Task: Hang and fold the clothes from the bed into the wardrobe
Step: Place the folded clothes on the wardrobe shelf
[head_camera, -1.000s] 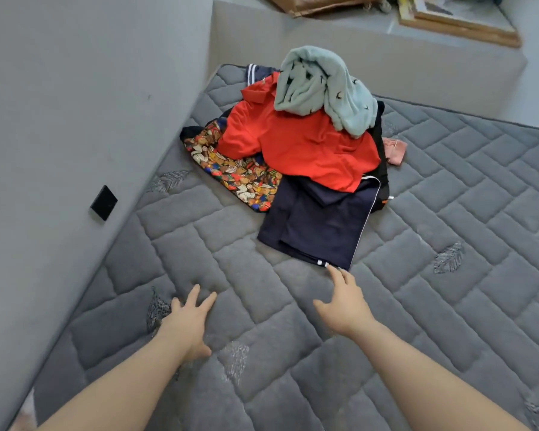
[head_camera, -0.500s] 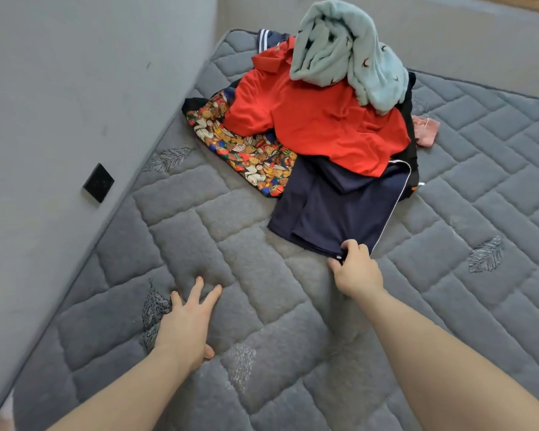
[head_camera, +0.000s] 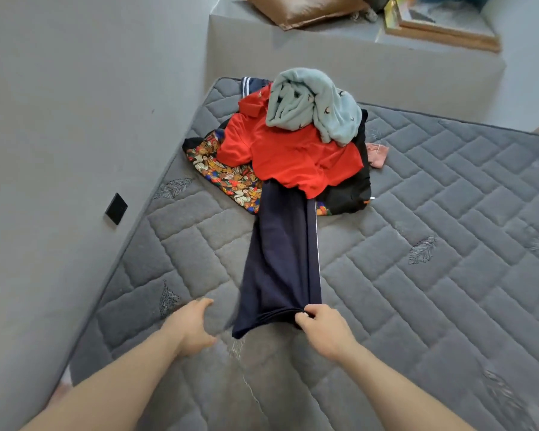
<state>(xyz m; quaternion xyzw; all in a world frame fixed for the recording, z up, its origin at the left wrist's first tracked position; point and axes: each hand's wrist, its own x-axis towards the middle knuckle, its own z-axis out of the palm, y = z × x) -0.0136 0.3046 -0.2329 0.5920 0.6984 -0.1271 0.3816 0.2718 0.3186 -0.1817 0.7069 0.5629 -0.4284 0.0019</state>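
Observation:
A pile of clothes lies at the far corner of the grey quilted mattress [head_camera: 417, 290]: a light blue fleece garment [head_camera: 311, 104] on top, a red shirt [head_camera: 290, 157] under it, a multicoloured patterned cloth [head_camera: 224, 172] at the left, a black garment [head_camera: 352, 188] at the right. Navy trousers [head_camera: 280, 259] with a white side stripe stretch from under the red shirt toward me. My right hand [head_camera: 324, 331] grips their near end, bunched in the fingers. My left hand [head_camera: 190, 328] hovers just left of the trousers, fingers loosely curled and holding nothing.
A grey wall with a black square plate [head_camera: 116, 208] runs along the mattress's left side. A small pink item [head_camera: 376, 154] lies right of the pile. Behind the bed a grey ledge [head_camera: 355, 60] carries a brown cushion [head_camera: 302, 9] and a wooden-framed picture [head_camera: 442, 26].
My right hand took hold of the navy trousers' near edge and pulled them out long toward me. My left hand lifted off the mattress and moved toward the trousers.

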